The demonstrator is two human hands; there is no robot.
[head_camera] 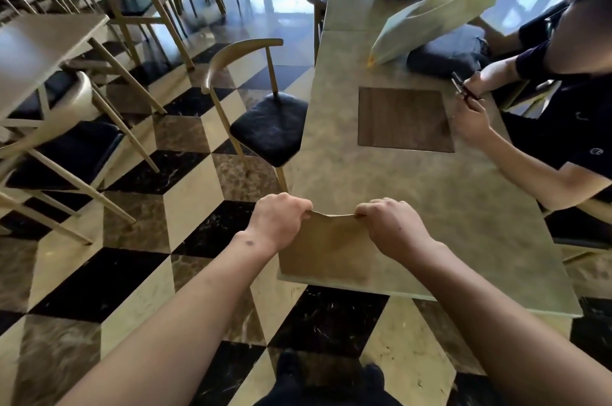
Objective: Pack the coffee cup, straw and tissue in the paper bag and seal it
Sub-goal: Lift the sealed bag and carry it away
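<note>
1. The left hand [277,219] is curled into a tight grip on the top edge of a flat brown paper bag [326,248], pinching the left end of that edge.
2. The right hand [387,223] has the same closed grip on the right end of the bag's top edge, fingers [366,208] folded over the paper.
3. Between the two grips the bag's top edge is pulled into a shallow, slightly wavy line.
4. Below the grips the bag hangs down flat, its lower part lying against the near corner of a long mottled beige stone-look desk [414,193].
5. Whether the bag's mouth is open or closed cannot be told, and nothing of its contents shows.
6. Beyond the right grip, well apart, a dark brown wooden square panel [405,121] is set into the desk top.
7. Farther beyond that, a pale cream paper bag [433,19] leans tilted on a dark grey cushion-like pouch [445,53].
8. To the right of the right grip, across the desk, a seated person in a dark navy shirt [569,121] holds a thin dark object, too small to identify.
9. To the left beyond the left grip stands a light wooden chair with a black padded seat [270,127], on a black, brown and cream patterned tile floor [139,273].
</note>
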